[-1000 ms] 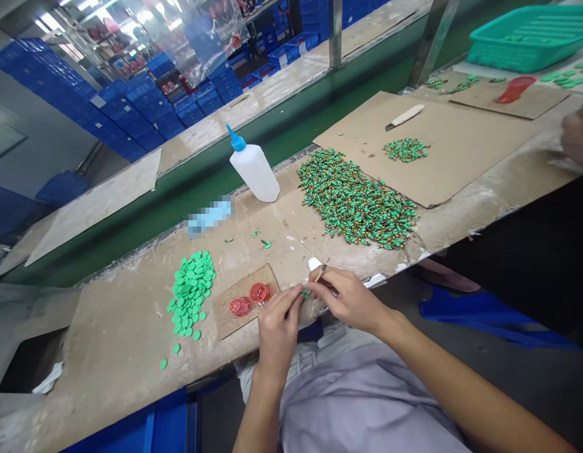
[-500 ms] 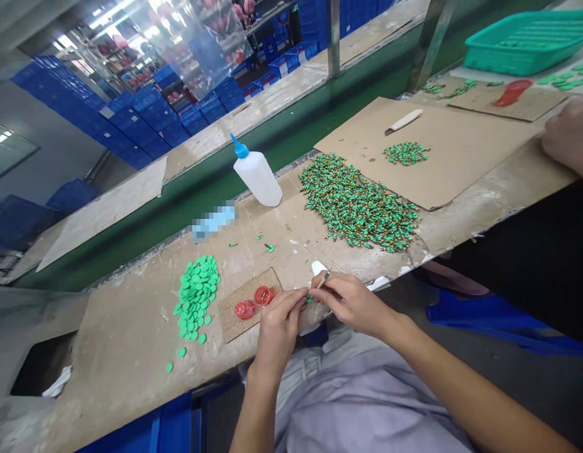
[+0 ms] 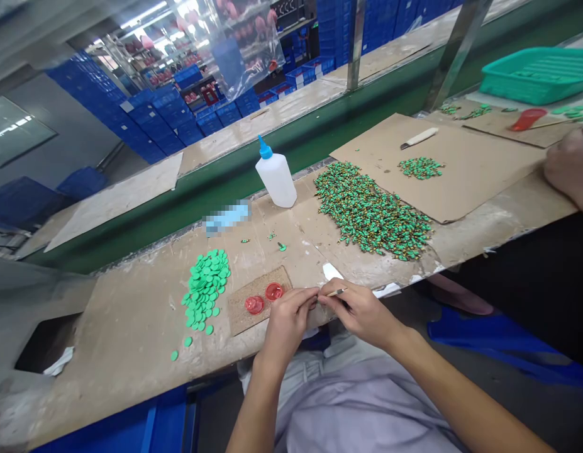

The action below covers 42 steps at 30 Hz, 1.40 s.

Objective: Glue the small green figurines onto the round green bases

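My left hand (image 3: 290, 319) is closed in a pinch at the table's front edge, and its fingers hide whatever they hold. Against its fingertips come those of my right hand (image 3: 361, 313), which grips a thin wooden stick (image 3: 338, 292). Just left of my hands, a brown board (image 3: 239, 321) carries two small red cups (image 3: 273, 291). Flat green discs (image 3: 206, 286) lie heaped beyond the board. A large pile of tiny green, black and gold pieces (image 3: 373, 211) spreads to the right.
A white squeeze bottle (image 3: 278, 181) with a blue tip stands behind. On cardboard (image 3: 480, 173) at right lie a white-handled knife (image 3: 419, 138) and a smaller pile (image 3: 421, 167). Farther right are a teal basket (image 3: 522, 91), a red cup (image 3: 527, 119) and another person's hand (image 3: 569, 167).
The view has shifted, so the table sits farther right in the picture. My hands stay together, and the green bit seen between my fingertips is now hidden.
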### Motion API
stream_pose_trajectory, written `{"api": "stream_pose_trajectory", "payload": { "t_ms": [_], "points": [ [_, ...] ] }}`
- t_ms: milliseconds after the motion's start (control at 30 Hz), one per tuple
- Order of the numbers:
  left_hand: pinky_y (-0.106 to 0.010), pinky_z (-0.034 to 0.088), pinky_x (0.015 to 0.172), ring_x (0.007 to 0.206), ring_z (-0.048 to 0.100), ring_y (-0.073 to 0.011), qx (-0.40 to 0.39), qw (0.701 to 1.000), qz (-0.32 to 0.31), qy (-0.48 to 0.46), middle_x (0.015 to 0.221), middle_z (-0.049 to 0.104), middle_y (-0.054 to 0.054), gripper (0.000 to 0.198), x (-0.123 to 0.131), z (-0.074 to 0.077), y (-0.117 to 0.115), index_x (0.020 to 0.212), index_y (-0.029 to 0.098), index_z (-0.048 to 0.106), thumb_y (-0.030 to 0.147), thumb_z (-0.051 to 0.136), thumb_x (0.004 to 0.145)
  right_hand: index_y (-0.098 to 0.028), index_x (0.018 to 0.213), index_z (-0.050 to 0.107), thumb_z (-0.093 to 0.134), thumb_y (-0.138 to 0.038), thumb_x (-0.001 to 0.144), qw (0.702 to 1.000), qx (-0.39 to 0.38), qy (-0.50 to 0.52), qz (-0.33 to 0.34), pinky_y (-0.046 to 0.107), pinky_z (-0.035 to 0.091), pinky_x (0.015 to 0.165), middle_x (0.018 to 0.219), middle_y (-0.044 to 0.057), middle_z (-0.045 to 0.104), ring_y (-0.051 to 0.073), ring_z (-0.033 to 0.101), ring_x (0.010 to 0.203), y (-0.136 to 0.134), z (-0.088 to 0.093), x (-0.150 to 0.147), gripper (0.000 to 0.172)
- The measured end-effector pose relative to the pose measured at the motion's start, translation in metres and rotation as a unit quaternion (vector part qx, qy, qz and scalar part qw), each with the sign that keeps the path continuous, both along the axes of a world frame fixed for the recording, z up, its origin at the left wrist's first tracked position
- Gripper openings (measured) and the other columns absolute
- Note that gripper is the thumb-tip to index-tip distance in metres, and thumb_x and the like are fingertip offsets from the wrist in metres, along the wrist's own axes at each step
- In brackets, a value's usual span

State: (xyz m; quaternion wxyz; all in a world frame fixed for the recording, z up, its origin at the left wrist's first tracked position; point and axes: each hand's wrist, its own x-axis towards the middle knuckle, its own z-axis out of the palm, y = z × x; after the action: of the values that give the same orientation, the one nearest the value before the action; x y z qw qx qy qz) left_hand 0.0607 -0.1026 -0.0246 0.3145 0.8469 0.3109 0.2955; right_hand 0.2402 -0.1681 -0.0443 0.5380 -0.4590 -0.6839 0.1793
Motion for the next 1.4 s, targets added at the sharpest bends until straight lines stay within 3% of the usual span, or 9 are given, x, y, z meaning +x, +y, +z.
{"api": "stream_pose_trajectory", "payload": {
  "t_ms": [433,633,933,1200,1400],
  "points": [
    [-0.03,0.064,0.081,0.085,0.078,-0.0192,0.0,1.0,-0.002,-0.015,0.099,0.083,-0.008,0.027,0.001,-0.003,0.001,0.106,0.018,0.079,0.008,0.055,0.098,-0.023,0.089,0.056,0.052,-0.012,0.102,0.995,-0.055,-0.077,-0.022,0.03,0.052,0.065,0.081,0.003,0.065,0.02,0.066,0.072,0.001,0.018,-0.006,0.018],
    [-0.031,0.064,0.082,0.087,0.078,-0.0203,-0.004,0.999,0.006,-0.037,0.098,0.082,-0.009,0.025,0.0,-0.01,-0.002,0.109,0.016,0.079,0.012,0.056,0.1,-0.022,0.094,0.057,0.052,-0.017,0.105,0.996,-0.04,-0.047,-0.061,0.029,0.056,0.069,0.083,0.004,0.068,0.018,0.068,0.072,-0.007,0.012,0.0,0.013],
    [-0.03,0.064,0.079,0.087,0.078,-0.0198,-0.01,0.999,-0.011,-0.043,0.1,0.082,-0.009,0.029,0.0,-0.013,0.001,0.112,0.018,0.079,0.01,0.055,0.1,-0.023,0.098,0.059,0.05,-0.018,0.106,0.996,-0.038,-0.069,-0.044,0.032,0.057,0.073,0.088,0.006,0.069,0.02,0.069,0.08,-0.006,0.009,-0.01,0.012],
    [-0.033,0.064,0.085,0.092,0.078,-0.0216,-0.005,0.999,-0.01,-0.053,0.102,0.082,-0.01,0.028,0.0,-0.017,0.001,0.112,0.018,0.079,0.01,0.055,0.1,-0.024,0.095,0.06,0.05,-0.019,0.106,0.991,-0.061,-0.114,-0.025,0.031,0.054,0.07,0.085,0.005,0.067,0.021,0.067,0.077,-0.007,0.016,-0.006,0.015],
    [-0.03,0.063,0.079,0.084,0.078,-0.0192,0.0,0.998,-0.007,-0.055,0.097,0.082,-0.009,0.027,0.001,-0.016,0.0,0.111,0.018,0.079,0.011,0.056,0.099,-0.022,0.096,0.062,0.053,-0.019,0.105,0.995,-0.046,-0.083,-0.035,0.031,0.057,0.074,0.086,0.006,0.07,0.019,0.07,0.078,-0.009,0.023,0.001,0.013]
  ]
}}
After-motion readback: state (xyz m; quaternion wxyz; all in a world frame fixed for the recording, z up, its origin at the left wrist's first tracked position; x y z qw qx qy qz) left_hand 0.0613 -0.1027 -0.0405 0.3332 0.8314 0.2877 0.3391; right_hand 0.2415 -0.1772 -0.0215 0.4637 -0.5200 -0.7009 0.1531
